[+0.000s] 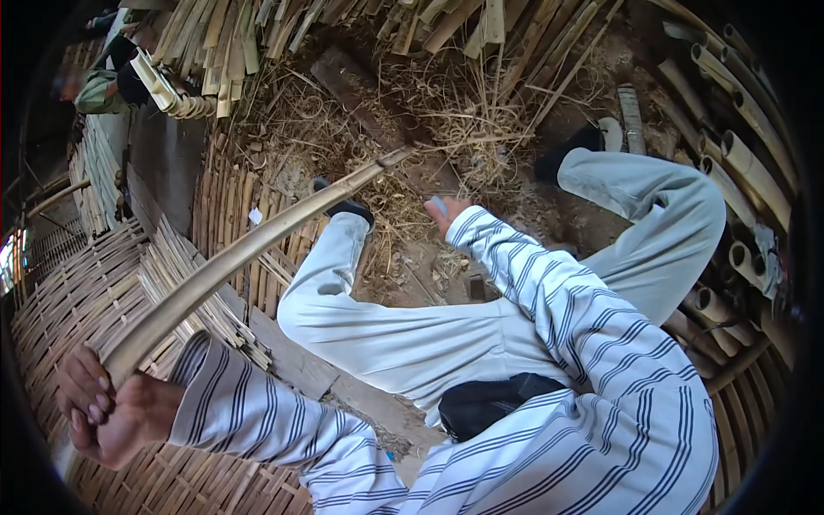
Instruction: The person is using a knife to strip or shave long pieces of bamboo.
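Note:
A long split bamboo pole (249, 246) slants up from the lower left, its far end over the shavings in the middle. The fingers of my left hand (107, 408) are wrapped round its near end. My right hand (448, 215) is curled beside that far end, low between my knees, with a bluish patch at the thumb. What it grips is hidden; a thin dark edge shows near it, too unclear to name. Under both, curly bamboo shavings (463, 129) cover the ground, and a dark wooden plank (343, 77) lies among them.
Bundled bamboo slats (227, 39) lie along the back and more slats (225, 202) to the left. A woven bamboo panel (73, 300) is at far left. Bamboo poles (755, 176) are stacked close on the right. Another person's sleeve (99, 93) shows at upper left.

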A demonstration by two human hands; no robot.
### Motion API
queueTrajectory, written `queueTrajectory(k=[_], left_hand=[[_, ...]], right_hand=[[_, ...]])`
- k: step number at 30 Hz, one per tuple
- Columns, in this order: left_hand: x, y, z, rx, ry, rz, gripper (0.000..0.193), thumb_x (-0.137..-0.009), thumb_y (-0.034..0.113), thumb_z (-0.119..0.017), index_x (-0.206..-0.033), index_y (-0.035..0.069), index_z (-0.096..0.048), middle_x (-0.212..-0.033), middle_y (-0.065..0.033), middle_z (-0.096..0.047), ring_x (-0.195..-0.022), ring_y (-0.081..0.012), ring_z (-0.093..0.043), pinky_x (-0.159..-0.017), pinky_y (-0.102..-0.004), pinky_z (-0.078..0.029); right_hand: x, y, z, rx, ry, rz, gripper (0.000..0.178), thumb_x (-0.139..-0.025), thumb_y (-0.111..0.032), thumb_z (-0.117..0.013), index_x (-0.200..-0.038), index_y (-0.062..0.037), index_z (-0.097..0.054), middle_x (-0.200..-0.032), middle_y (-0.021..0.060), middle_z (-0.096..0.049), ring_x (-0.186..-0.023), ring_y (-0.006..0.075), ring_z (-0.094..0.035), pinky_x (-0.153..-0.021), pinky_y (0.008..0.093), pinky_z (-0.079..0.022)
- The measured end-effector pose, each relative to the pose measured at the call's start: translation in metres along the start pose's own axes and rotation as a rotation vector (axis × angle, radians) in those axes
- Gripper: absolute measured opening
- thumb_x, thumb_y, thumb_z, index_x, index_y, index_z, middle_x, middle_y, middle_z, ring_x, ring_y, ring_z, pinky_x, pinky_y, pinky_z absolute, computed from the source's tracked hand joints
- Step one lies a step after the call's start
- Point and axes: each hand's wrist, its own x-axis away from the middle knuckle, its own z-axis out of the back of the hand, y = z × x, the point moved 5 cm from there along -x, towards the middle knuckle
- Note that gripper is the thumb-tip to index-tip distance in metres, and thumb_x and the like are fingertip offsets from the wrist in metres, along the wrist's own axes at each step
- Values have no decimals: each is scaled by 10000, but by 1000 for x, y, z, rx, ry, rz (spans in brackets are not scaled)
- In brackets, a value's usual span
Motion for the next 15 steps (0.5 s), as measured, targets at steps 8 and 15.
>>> queueTrajectory(k=[8, 15], left_hand=[[40, 1, 34, 37, 152, -94, 207, -520, 86, -442, -549, 153, -248, -460, 17, -186, -410, -110, -199, -429, -248, -194], [30, 12, 71, 224, 116, 25, 211, -501, 113, -401, -531, 146, -195, -498, -12, -137, -433, -145, -181, -424, -279, -191]], right_hand=[[-50, 78, -26, -11, 72, -232, 675, -826, -611, -358, -1097, -33, -578, -1063, 269, -562, -1012, 410, -527, -882, 439, -425], [4, -34, 24, 73, -144, 74, 600, -864, -572, -324, -1123, -83, -555, -1038, 278, -568, -1008, 398, -538, -851, 455, -433]])
